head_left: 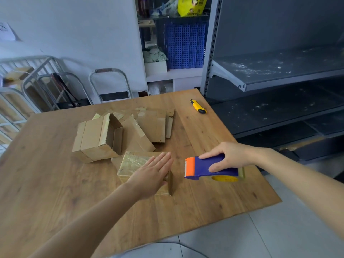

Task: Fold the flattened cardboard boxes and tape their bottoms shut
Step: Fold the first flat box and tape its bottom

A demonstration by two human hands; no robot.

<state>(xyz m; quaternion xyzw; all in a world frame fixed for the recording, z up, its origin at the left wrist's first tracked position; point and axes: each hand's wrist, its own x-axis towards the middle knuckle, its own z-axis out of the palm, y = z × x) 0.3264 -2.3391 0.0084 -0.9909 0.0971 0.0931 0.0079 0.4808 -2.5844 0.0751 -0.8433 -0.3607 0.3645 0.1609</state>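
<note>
Head view looks down on the left grip (150,175), fingers straight and flat, pressing on the top of a small taped box (130,162) that sits on the bench (55,183). The glossy tape already covers the face beneath the palm. Just to the right of that grip, and apart from the box, the right grip (229,155) is curled round the blue tape dispenser (208,164), whose orange cutter end points back toward the box. Judging by this, the step in hand is smoothing the tape down on this bottom after the strip was cut. Beyond the left grip and a little to its left lies a folded box (96,138), tipped on its side, and further beyond are the flattened boxes (152,123) in a loose heap. A yellow utility knife (197,106) lies well beyond the right grip. The next move probably calls for setting this box aside and taking a flat one from the heap, which needs at least one free hand.
</note>
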